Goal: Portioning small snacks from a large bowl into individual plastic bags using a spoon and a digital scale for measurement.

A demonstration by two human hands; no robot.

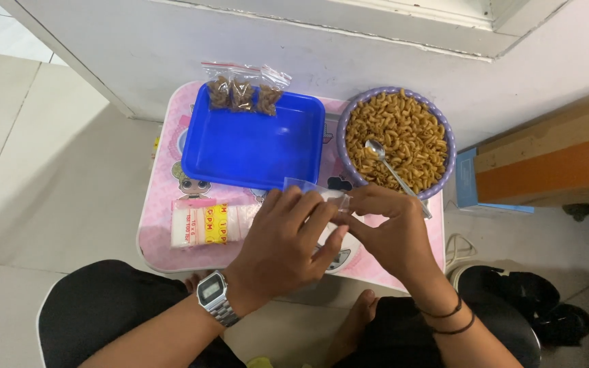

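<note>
Blue tray (253,146), macaroni bowl (444,129), spoon (393,170), pink table (165,238).

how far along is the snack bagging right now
Done: three filled small bags stand at the far edge of the blue tray. In hand: the left hand and right hand hold one clear bag, apparently empty. Left: the snack bowl looks full, spoon resting in it, and a pack of bags waits.

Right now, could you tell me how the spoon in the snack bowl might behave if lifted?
The spoon looks like thin metal, so probably stiff and light. Its handle overhangs the bowl rim, so it may tip out if nudged.
</note>
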